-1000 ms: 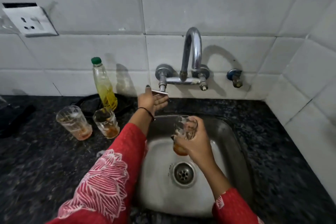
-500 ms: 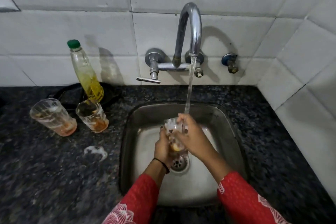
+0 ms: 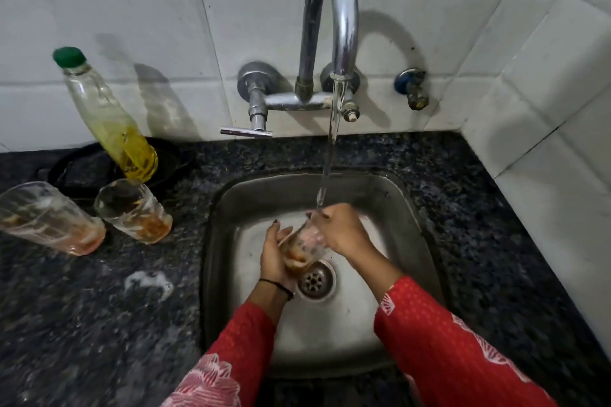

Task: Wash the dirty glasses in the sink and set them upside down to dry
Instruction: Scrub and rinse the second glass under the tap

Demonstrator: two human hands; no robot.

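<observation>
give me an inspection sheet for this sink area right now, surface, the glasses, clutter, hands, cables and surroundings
Surface: dark speckled countertop, a foam patch on it.
Job's things: glass in hand under the running tap, over the steel sink, brown residue inside; two dirty glasses upright left of the sink.
Clutter: green-capped bottle of yellow liquid; black dish behind.
Hands: left hand cradles the glass; right hand at its rim.
Cables: nothing seen.
Surroundings: white tiled wall; small wall valve.

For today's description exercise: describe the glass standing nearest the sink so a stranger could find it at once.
Start at the steel sink and look left along the dark counter. The first glass stands just before the yellow-liquid bottle. Unlike its taller neighbour further left, it is shorter, with orange dregs.
</observation>
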